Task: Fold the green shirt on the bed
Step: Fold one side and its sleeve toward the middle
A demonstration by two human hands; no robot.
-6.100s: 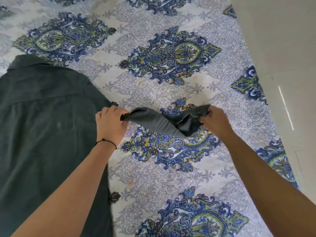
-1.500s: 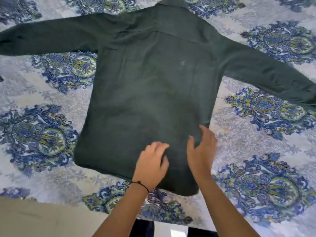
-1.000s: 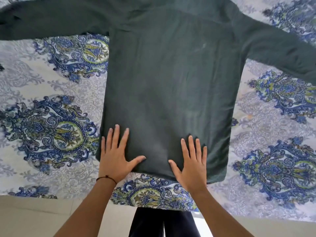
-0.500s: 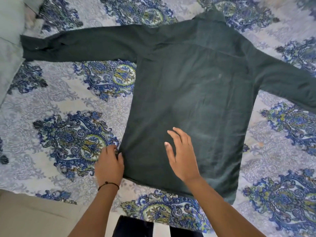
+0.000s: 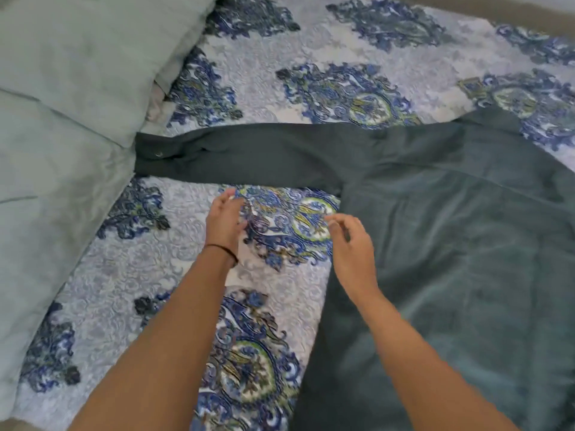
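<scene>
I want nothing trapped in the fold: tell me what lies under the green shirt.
The green shirt lies flat on the patterned bedspread, its sleeve cuff reaching the pale pillows. Whatever else is beneath is covered and cannot be seen.

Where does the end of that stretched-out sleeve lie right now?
The sleeve's cuff lies at the left of the head view, touching the pale green pillows, beyond the left hand.

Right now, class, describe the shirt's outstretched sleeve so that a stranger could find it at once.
Start at the patterned bedspread and find the green shirt on its right side. The sleeve runs leftward from it, its buttoned cuff touching the pale pillows.
</scene>
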